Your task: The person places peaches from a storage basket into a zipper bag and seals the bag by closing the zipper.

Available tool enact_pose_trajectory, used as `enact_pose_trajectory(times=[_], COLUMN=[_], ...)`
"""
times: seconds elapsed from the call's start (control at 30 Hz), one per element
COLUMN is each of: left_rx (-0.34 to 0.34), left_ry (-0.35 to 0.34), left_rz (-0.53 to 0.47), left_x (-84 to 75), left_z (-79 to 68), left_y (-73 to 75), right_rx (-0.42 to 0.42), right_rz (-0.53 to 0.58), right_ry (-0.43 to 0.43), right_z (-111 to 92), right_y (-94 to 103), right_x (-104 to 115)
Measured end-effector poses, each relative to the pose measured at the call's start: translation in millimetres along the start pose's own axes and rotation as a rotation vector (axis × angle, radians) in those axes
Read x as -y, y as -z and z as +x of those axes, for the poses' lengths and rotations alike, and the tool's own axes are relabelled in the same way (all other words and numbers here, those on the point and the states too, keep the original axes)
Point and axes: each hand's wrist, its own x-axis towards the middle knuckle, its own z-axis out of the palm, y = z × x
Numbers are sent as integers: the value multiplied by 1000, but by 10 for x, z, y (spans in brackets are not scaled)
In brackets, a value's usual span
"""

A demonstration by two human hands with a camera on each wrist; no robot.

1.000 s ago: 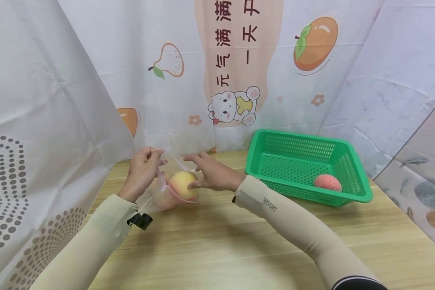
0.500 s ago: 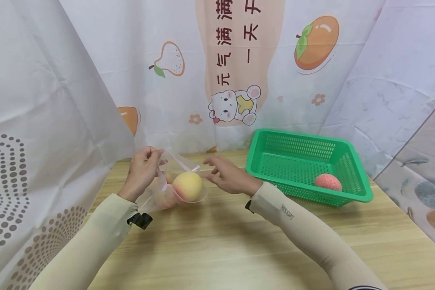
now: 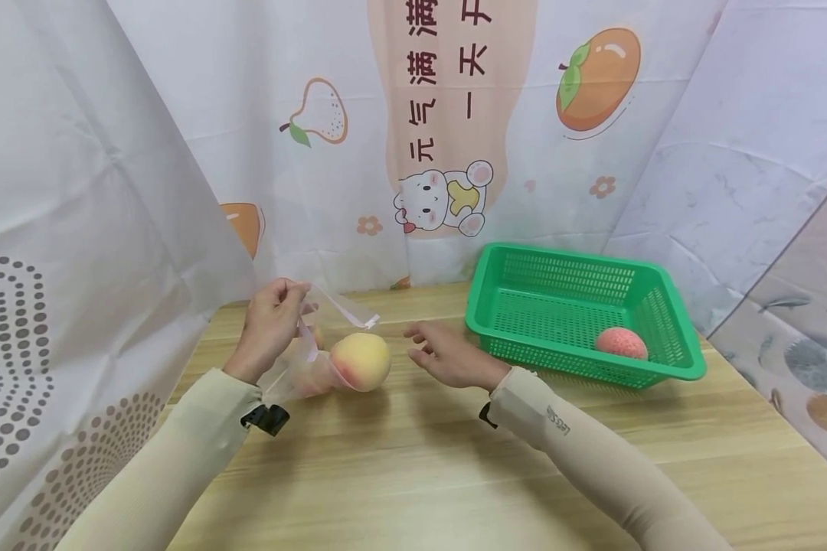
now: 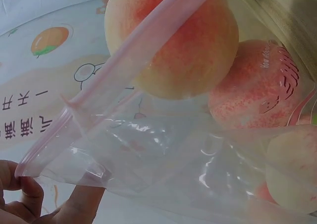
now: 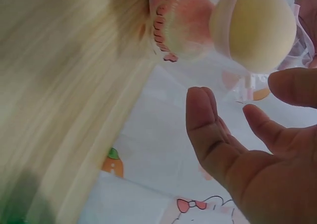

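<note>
My left hand (image 3: pixel 270 325) pinches the pink-edged rim of a clear zip bag (image 4: pixel 163 149), lifting that side of its mouth. A yellow and red peach (image 3: pixel 364 362) lies at the mouth, partly inside and partly sticking out. Deeper in the bag are more peaches; the left wrist view shows a speckled pink one (image 4: pixel 250 85) and a pale one (image 4: pixel 297 169) through the film. To the right of the bag, my right hand (image 3: pixel 451 353) hovers over the table with loosely bent fingers, apart from the peach and holding nothing.
A green plastic basket (image 3: pixel 558 344) stands at the back right with one speckled pink peach (image 3: pixel 622 343) in its near right corner. The wooden table (image 3: pixel 400 474) ends at a printed cloth (image 3: pixel 317 191) hung behind it.
My right hand has let go of the yellow peach and moved right, away from the bag. The peach has settled slightly right and lower at the mouth. My left hand stays in place.
</note>
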Motion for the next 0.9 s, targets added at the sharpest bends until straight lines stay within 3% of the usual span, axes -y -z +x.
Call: enact_pose_trajectory(times=[0.37, 0.9], left_rx=[3, -4], left_ry=[4, -2], left_rz=[-6, 55], left_x=[-1, -13], left_z=[1, -3], left_y=[-20, -24], right_rx=[53, 120], right_rz=[105, 245], right_ry=[-40, -61], right_z=[-21, 71], right_y=[-209, -347], right_x=[-164, -147])
